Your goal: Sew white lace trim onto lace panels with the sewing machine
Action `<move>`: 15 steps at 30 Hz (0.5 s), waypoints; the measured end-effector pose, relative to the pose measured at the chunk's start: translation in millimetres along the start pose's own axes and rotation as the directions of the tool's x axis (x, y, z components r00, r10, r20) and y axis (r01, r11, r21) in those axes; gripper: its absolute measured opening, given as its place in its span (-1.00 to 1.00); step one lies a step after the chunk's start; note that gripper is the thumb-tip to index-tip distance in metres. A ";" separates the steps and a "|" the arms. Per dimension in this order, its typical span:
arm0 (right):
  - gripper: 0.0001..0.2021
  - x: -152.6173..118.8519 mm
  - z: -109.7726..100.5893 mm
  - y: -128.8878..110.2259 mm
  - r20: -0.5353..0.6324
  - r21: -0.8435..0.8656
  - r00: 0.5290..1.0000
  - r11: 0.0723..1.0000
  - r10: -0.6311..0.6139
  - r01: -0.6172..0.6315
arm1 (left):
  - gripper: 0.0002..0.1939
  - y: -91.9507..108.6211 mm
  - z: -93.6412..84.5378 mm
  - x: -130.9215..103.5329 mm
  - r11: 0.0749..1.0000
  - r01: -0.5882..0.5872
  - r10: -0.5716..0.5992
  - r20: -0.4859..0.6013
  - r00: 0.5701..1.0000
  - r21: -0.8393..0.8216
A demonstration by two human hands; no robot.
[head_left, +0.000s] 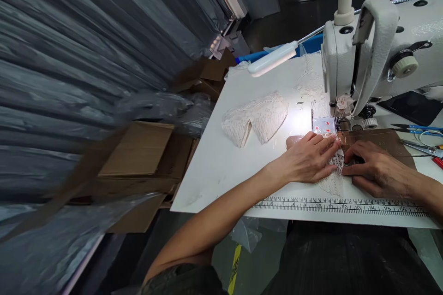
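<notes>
A strip of cream lace fabric point(334, 183) lies on the sewing machine bed and runs up to the presser foot point(341, 124). My left hand point(313, 156) rests flat on the lace's left side, fingers stretched out and fingertips close to the needle area. At the lace's right edge, my right hand point(377, 168) has its fingers bent, with the tips closed on the fabric. Part of the lace is hidden under the left fingers. The white sewing machine point(377, 55) stands just beyond both hands, its lamp lighting the stitching spot.
Another cream lace piece point(258, 117) lies left on the white table point(207, 184). More lace point(309, 76) is behind the needle. Scissors point(424, 148) and blue-handled snips point(418, 127) lie right. A printed ruler point(332, 206) lines the front edge. Cardboard boxes point(138, 152) stand left.
</notes>
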State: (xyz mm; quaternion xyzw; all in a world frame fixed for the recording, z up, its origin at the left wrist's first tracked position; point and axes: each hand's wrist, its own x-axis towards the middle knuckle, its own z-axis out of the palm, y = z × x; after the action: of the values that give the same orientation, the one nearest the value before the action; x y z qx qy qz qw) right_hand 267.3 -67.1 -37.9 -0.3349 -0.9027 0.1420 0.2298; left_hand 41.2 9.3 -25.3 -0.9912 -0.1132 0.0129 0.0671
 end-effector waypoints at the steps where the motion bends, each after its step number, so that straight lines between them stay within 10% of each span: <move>1: -0.74 0.0 0.2 0.2 0.000 -0.002 1.000 1.000 -0.001 0.001 | -0.39 1.7 3.3 0.5 1.000 0.005 -0.005 -0.014 1.000 0.022; 15: -0.72 -3.2 3.7 -2.0 0.011 -0.009 0.998 0.998 0.064 -0.064 | -0.42 15.3 16.7 -9.6 0.989 0.144 -0.142 -0.093 0.985 0.015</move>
State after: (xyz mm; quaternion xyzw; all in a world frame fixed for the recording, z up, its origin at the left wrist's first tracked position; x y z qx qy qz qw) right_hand 266.5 -71.2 -41.2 -0.3638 -0.8934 0.1471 0.2187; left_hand 34.6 -5.5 -43.9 -0.9793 -0.1808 -0.0365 0.0836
